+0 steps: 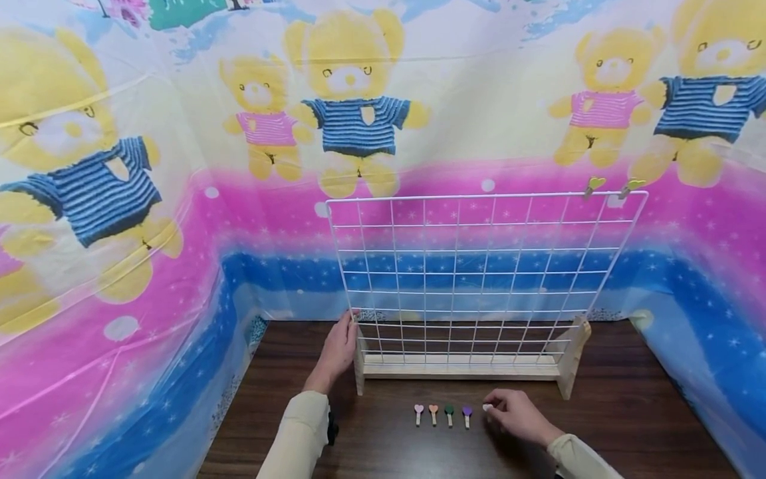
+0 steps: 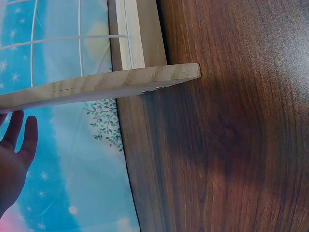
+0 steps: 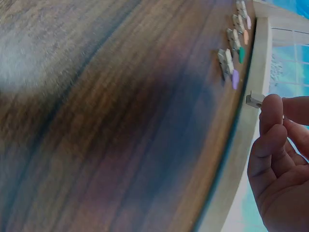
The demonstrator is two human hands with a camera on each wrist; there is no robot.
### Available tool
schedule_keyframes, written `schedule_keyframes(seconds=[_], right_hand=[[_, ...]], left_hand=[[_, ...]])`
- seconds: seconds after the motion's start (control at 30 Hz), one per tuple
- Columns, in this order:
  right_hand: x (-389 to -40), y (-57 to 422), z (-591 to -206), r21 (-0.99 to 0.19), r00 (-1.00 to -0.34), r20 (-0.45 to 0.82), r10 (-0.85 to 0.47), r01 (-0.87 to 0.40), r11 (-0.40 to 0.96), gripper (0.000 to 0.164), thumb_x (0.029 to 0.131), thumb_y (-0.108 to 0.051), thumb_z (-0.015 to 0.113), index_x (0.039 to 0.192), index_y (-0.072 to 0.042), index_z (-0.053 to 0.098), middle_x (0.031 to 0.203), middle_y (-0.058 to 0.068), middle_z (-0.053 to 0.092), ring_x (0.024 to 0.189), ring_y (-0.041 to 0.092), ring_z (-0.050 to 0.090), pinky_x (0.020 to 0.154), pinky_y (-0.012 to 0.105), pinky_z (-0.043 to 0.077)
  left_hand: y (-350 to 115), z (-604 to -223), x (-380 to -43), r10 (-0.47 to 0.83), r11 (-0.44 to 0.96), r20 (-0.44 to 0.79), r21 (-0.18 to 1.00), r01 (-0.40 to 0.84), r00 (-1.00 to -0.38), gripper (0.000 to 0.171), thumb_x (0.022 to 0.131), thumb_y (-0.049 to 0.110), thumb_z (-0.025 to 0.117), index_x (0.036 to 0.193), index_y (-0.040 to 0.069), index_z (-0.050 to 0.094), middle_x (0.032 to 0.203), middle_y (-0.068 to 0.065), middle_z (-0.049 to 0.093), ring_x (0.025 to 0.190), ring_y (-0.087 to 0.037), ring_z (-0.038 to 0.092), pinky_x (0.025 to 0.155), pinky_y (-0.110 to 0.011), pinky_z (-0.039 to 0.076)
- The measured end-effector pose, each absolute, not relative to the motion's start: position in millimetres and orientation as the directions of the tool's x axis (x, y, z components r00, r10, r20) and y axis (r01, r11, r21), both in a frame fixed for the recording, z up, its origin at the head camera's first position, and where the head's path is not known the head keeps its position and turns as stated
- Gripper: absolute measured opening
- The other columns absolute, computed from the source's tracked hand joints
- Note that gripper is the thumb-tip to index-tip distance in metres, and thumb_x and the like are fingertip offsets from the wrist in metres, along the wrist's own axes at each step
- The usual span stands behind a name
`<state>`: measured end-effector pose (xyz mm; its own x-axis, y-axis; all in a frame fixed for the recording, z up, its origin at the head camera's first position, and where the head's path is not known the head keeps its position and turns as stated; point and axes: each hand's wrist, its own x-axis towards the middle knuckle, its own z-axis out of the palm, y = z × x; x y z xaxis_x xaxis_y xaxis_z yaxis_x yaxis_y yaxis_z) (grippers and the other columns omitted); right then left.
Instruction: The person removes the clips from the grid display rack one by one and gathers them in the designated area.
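At the left end of a white wire grid rack (image 1: 457, 273), my left hand (image 1: 340, 342) grips the top of the wooden side support (image 1: 360, 366). In the left wrist view, some fingers (image 2: 30, 137) lie along the outer face of that support (image 2: 120, 81); the rest are out of frame. My right hand (image 1: 517, 414) pinches a small pale clothespin (image 3: 254, 99) between thumb and fingertips, low over the table; most of it is hidden by the fingers. Beside it lies a row of mini heart clothespins: purple (image 1: 467, 414), green (image 1: 449, 412), orange (image 1: 433, 411) and pink (image 1: 418, 411).
Two yellow-green heart clothespins (image 1: 595, 184) are clipped on the grid's top right rail. A wooden base bar (image 1: 461, 372) joins the rack's left support to the right support (image 1: 574, 356). Bear-print cloth (image 1: 479, 126) encloses the back and sides of the dark wooden table (image 1: 383, 446).
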<state>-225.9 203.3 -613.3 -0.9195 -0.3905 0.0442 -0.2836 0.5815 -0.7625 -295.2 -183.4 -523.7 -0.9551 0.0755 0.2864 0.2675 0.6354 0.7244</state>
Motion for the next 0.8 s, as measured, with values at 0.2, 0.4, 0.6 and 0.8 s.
schedule_keyframes(seconds=[0.2,0.4,0.6,0.8], right_hand=[[-227.2,195.7,-622.7,-0.771,-0.917,0.038,-0.397,-0.279,0.572,0.009,0.089,-0.003,0.061,0.096,0.002,0.065,0.077,0.002,0.062,0.047,0.009,0.054,0.043,0.026,0.046],[-230.7,192.1,-630.4,-0.766,-0.922,0.023,-0.385,-0.264,0.586,0.008,0.087,0.0,0.06,0.094,0.0,0.065,0.073,0.0,0.061,0.046,0.01,0.053,0.042,0.026,0.045],[-234.3,190.5,-637.0,-0.737,-0.932,0.011,-0.362,-0.252,0.627,0.006,0.087,-0.003,0.061,0.091,-0.004,0.065,0.067,-0.005,0.058,0.045,0.009,0.052,0.042,0.025,0.043],[-237.0,190.3,-641.9,-0.713,-0.939,-0.031,-0.343,-0.22,0.666,0.004,0.087,-0.006,0.062,0.089,-0.006,0.066,0.066,-0.005,0.055,0.045,0.01,0.052,0.043,0.025,0.043]], left_hand=[[-183.4,-523.0,-295.3,0.076,0.633,0.271,0.73,0.257,-0.96,0.039,0.105,0.022,0.034,0.14,0.009,0.042,0.128,-0.018,0.051,0.119,-0.033,0.047,0.095,-0.052,0.039],[-182.9,-523.1,-294.8,0.079,0.629,0.274,0.732,0.261,-0.959,0.038,0.104,0.02,0.035,0.14,0.01,0.042,0.121,-0.016,0.053,0.109,-0.03,0.051,0.088,-0.048,0.042],[-183.3,-523.6,-295.4,0.077,0.636,0.283,0.724,0.266,-0.956,0.036,0.104,0.018,0.035,0.139,0.012,0.043,0.103,-0.011,0.054,0.092,-0.026,0.05,0.077,-0.043,0.041],[-184.0,-524.6,-295.4,0.077,0.632,0.273,0.731,0.259,-0.959,0.038,0.104,0.019,0.035,0.14,0.01,0.042,0.114,-0.013,0.054,0.098,-0.028,0.05,0.078,-0.044,0.041]])
